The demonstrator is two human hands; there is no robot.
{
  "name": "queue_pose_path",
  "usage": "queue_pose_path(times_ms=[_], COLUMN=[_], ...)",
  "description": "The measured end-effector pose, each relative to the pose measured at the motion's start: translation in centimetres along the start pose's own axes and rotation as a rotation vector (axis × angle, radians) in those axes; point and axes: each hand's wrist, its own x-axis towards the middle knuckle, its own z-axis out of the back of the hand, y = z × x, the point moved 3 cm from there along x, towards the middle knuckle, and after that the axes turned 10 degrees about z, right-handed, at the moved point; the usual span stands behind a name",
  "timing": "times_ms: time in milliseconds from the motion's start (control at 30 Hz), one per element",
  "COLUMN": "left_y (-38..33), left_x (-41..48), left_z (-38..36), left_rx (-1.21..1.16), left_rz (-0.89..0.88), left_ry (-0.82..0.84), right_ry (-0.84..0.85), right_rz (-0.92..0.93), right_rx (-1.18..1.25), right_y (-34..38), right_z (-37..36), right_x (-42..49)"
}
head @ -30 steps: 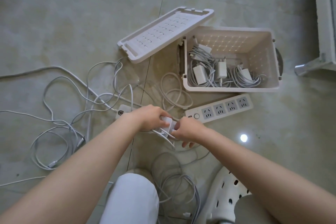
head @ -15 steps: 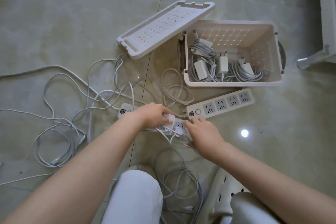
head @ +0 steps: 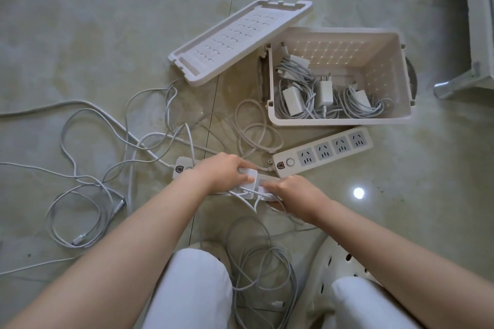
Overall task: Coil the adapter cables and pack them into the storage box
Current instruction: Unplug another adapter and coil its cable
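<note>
Several coiled adapters sit in the box; many cables lie loose. Your left hand and right hand each curl fingers round a plugged adapter on the strip.

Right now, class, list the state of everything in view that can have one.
Box, open, holding coiled chargers.
Lid, off, beside the box.
Far strip, sockets empty.
Near strip, adapters plugged in.
Left grip, holds one adapter.
Right grip, holds near strip's end.
Floor cables, loose, uncoiled.
</note>
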Motion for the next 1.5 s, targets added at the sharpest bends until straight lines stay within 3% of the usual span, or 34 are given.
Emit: queue_pose_path(times_ms=[200, 300, 533, 733, 833, 900, 1000, 1100, 1167, 1300, 1400, 1500], left_y=[-0.1, -0.2, -0.3, -1.0, -1.8, -2.5, -3.9, -4.6, -4.4, -4.2, -4.2, -4.0], left_x=[0.2, 0.2, -0.1, -1.0, -1.8, -3.1, -5.8, -7.9, -8.5, -9.0, -9.5, -10.3], left_z=[-0.8, -0.8, -1.0, -0.7, 0.0, 0.7, 0.9, 1.1, 1.4, 2.3, 2.0, 1.2], left_rx=[0.043, 0.033, 0.051, 0.225, 0.15, -0.029, -0.279, -0.086, 0.088, 0.215, 0.207, 0.156], left_rz=[-0.008, -0.016, -0.014, 0.02, -0.012, -0.065, -0.187, -0.292, -0.338, -0.445, -0.451, -0.378], left_ry=[-0.033, -0.031, -0.039, -0.093, -0.189, -0.251, -0.098, -0.099, -0.252, -0.496, -0.382, -0.371], right_ry=[-0.133, -0.095, -0.033, -0.06, 0.128, 0.207, 0.254, 0.29, 0.296, 0.257, 0.24, 0.198], right_rz=[0.098, 0.19, 0.11, -0.013, -0.106, -0.123, -0.22, -0.273, -0.286, -0.336, -0.4, -0.375], right_rx=[-0.022, 0.049, -0.005, 0.016, 0.265, 0.399, 0.668, 0.989, 1.056, 1.163, 1.258, 1.091], right_y=[0.8, 1.2, 0.4, -0.9, -1.6, -1.7, -1.2, -0.2, 0.1, 0.7, 2.0, 4.0], right_z=[0.3, 1.0, 2.3, 3.2, 2.8, 2.6, 3.3, 4.4, 5.0, 6.4, 8.1, 8.6], right_x=[-1.4, -1.9, -1.7, -2.5, -2.8, -3.0, -3.5, -4.4, -4.8, -5.3, -5.9, -5.7])
